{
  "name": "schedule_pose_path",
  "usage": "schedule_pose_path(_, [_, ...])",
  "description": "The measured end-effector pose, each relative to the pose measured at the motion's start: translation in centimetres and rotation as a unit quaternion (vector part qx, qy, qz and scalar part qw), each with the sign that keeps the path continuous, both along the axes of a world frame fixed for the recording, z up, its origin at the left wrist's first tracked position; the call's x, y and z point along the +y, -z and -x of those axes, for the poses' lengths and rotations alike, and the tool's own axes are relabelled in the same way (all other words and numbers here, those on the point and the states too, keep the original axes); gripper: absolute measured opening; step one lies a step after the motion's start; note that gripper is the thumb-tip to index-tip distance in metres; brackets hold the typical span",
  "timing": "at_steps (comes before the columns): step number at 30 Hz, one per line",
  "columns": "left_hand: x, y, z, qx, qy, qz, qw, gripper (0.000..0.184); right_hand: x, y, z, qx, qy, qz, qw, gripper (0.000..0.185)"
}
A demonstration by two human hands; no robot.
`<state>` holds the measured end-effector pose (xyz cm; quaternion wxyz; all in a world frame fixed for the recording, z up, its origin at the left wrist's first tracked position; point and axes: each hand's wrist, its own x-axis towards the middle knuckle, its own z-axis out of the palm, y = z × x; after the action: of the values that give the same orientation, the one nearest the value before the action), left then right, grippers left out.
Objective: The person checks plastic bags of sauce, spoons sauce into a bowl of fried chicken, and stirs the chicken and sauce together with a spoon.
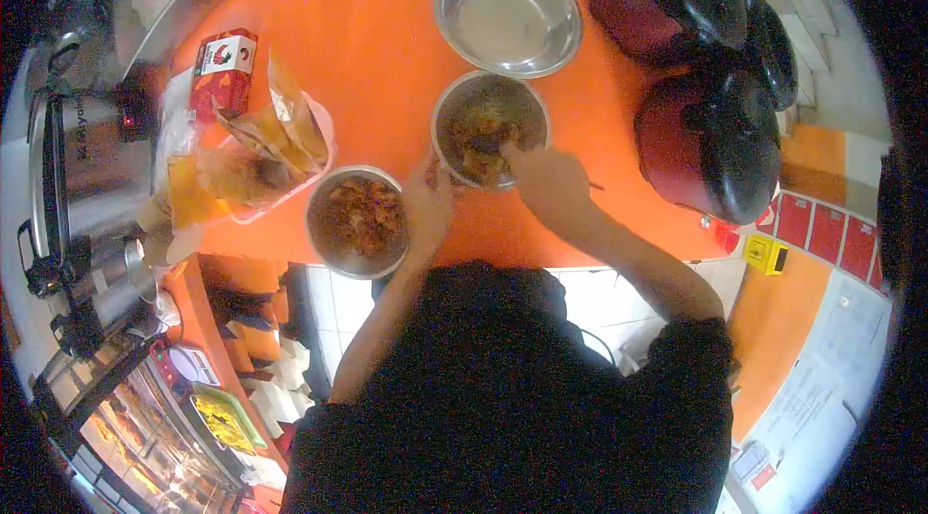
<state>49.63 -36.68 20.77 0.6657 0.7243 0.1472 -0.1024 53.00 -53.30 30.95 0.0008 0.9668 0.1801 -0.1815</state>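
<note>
Head view | middle bowl (527, 100): left hand (427, 205) at left edge, right hand (553, 183) over right edge | both hands' closure unclear

Dark red pots (672, 142) with black lids crowd the right side of the orange table (338, 21), and past its edge a small yellow box (765, 255) sits just beside red panels (826, 234). On the table's left side, a red-and-white carton (224, 74) lies near a pale tub (325, 132) holding packets (271, 142). Farther left are a steel appliance (101, 146) and, lower, a lit food case (135, 432) beside a tray of yellow food (222, 420).
</note>
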Motion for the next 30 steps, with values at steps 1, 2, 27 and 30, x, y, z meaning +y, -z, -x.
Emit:
schedule_pose_path(1, [0.0, -0.6, 0.0, 0.016, -0.007, 0.014, 1.000, 0.033, 0.3, -0.1, 0.5, 0.021, 0.006, 0.010, 1.000, 0.015])
schedule_pose_path(2, [0.0, -0.9, 0.0, 0.031, -0.014, 0.028, 0.999, 0.034, 0.6, -0.1, 1.0, 0.042, 0.013, 0.020, 0.999, 0.014])
schedule_pose_path(27, [-0.7, -2.3, -0.1, 0.012, -0.015, 0.021, 1.000, 0.034, 0.0, 1.2, 0.3, 0.036, 0.067, -0.001, 0.997, 0.014])
schedule_pose_path(30, [-0.3, -0.5, 0.3, -0.041, 0.006, -0.068, 0.997, 0.034, 0.2, 4.9, -0.2, 0.007, 0.055, 0.015, 0.998, 0.013])
